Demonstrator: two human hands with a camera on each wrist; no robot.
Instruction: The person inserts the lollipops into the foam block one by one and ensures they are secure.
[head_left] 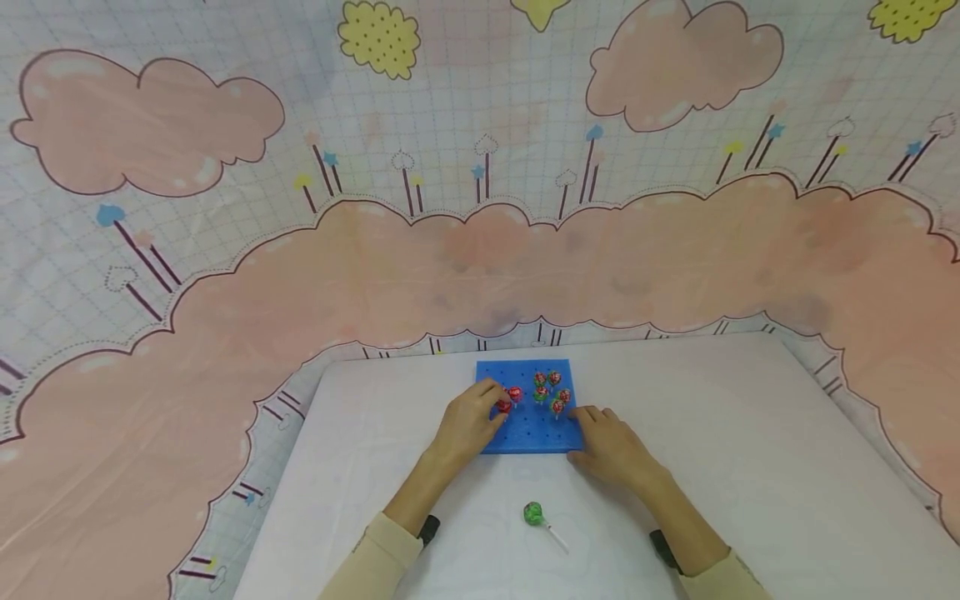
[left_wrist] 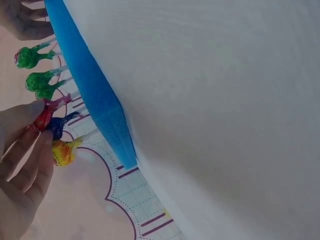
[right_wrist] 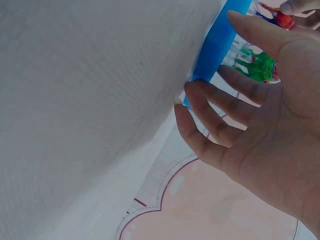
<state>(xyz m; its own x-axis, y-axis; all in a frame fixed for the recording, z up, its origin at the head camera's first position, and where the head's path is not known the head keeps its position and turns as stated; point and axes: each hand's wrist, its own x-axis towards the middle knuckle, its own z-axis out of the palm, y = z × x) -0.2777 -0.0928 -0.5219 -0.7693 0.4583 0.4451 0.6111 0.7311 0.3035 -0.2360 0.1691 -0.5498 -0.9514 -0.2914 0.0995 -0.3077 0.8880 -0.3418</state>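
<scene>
A blue foam board (head_left: 525,435) with rows of small holes lies on the table, lollipops standing in it on their sticks. At its left part, my left hand (head_left: 468,421) pinches a red lollipop (left_wrist: 44,119) between thumb and fingers, its stick at the board. Beside that one stand a blue lollipop (left_wrist: 57,130) and a yellow lollipop (left_wrist: 64,152), near my fingertips. Another red lollipop (head_left: 514,394) is just right of this hand. My right hand (head_left: 611,442) rests at the board's right front corner, fingers loosely bent along the side and thumb by the front edge.
Several green-and-red lollipops (head_left: 541,393) stand in the right half of the board. A single green lollipop (head_left: 533,513) lies on the white table (head_left: 360,433) in front of the board, stick pointing to the lower right. Behind the table hangs a patterned cloth (head_left: 525,267).
</scene>
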